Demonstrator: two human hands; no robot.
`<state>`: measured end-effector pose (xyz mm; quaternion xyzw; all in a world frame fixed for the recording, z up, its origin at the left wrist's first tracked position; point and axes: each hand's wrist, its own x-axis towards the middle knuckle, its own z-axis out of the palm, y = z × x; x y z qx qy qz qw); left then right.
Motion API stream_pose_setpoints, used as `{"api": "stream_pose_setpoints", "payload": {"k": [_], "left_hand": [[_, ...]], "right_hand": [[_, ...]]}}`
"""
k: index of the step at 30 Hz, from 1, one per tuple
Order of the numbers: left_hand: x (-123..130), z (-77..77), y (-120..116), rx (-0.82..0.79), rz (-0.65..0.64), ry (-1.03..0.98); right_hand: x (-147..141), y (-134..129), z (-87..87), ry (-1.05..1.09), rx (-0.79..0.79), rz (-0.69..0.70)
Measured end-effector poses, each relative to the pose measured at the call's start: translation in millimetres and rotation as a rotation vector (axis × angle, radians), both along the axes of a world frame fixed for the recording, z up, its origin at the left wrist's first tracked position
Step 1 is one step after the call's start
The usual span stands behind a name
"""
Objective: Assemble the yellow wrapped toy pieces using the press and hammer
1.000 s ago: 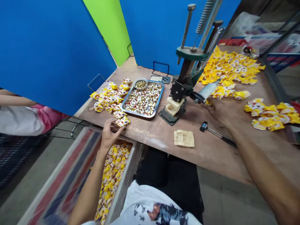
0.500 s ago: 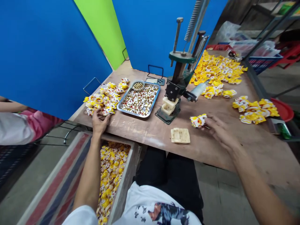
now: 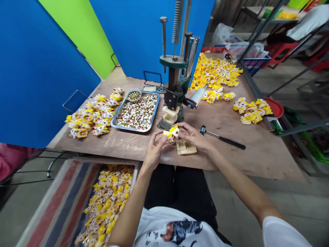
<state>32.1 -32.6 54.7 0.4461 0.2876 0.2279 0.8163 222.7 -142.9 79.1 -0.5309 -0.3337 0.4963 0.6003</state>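
Both hands have now come together at 12 o'clock, the left hand and right hand pinching a yellow-and-white foil packet between them, just above a cream moulded block, near the hand press.

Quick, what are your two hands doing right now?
Left hand: closed, holding the yellow packet.
Right hand: closed, holding the same packet.

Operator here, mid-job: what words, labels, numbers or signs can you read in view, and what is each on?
Nothing can be read for certain.
Yellow-and-white wrapper: printing too small and blurred to read.
White T-shirt: dark characters beside the picture, too warped to read.
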Motion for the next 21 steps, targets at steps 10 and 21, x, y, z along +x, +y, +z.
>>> {"api": "stream_pose_setpoints", "payload": {"k": [10,21], "left_hand": [[50.1,-38.6,30.1,0.744,0.431,0.043],[70.2,-47.8,29.1,0.988,0.375,0.150]], "right_hand": [[66.9,-5.5,-17.9,-0.238,-0.195,-0.497],[138.9,66.9,136.8,0.192,0.044,-0.632]]}}
